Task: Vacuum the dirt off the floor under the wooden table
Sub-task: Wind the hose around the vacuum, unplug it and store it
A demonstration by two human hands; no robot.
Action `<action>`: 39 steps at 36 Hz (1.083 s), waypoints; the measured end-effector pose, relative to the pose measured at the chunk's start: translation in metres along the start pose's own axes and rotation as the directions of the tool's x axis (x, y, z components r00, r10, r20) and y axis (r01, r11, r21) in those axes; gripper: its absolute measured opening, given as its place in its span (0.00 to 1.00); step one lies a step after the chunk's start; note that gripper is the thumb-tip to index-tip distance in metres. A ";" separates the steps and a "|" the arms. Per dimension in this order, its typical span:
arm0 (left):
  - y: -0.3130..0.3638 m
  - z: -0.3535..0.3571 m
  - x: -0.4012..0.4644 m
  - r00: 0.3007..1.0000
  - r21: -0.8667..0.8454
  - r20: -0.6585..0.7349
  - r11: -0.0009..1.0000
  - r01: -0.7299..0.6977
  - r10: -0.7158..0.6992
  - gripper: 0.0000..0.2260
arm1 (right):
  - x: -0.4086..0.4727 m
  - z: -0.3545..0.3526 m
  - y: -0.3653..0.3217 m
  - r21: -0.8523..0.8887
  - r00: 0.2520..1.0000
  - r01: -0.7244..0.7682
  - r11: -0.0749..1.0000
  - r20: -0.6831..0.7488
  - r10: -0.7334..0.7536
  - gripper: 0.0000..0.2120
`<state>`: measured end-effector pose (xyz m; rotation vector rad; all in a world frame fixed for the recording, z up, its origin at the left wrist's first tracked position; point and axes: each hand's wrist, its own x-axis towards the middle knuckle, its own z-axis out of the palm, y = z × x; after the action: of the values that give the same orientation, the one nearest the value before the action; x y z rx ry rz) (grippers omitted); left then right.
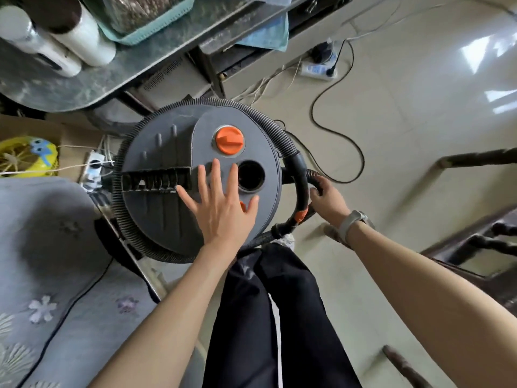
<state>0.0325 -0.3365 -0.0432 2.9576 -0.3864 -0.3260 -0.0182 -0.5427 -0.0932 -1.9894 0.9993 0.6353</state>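
Two hands meet the grey vacuum cleaner [179, 175] at centre frame: the left hand [221, 208] lies flat with fingers spread on its lid, the right hand [328, 201] grips the black hose [300, 180]. Glossy beige floor tiles [405, 113] fill the right, with a power strip [319, 69] at upper right and a marbled tabletop [92, 77] at upper left.

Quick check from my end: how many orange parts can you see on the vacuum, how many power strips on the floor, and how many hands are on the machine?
Orange parts: 3, the knob, a button partly under the left hand, a hose collar
Power strips: 2, one and another
Hands on the vacuum: 2, left hand, right hand
Total: 7
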 end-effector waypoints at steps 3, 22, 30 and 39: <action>-0.001 -0.015 -0.002 0.999 -0.005 0.027 0.999 -0.035 0.035 0.29 | -0.025 -0.007 -0.003 0.011 1.000 -0.025 1.000 -0.017 0.026 0.22; 0.065 -0.128 0.041 0.970 -0.063 0.164 0.983 -0.171 0.179 0.24 | -0.089 -0.116 -0.086 -0.376 0.945 0.295 0.878 -0.024 -0.328 0.20; 0.125 -0.144 0.073 0.986 -0.162 0.165 0.985 0.053 -0.026 0.23 | -0.039 -0.190 -0.102 -0.440 0.908 0.411 0.798 0.125 -0.399 0.19; 0.220 -0.157 0.142 0.986 -0.306 0.111 0.940 0.153 -0.124 0.22 | 0.024 -0.296 -0.148 -0.471 0.874 0.483 0.738 0.214 -0.435 0.20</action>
<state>0.1506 -0.5682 0.1172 2.6667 -0.1200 -0.4897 0.1402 -0.7450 0.1168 -2.5258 0.2439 0.7510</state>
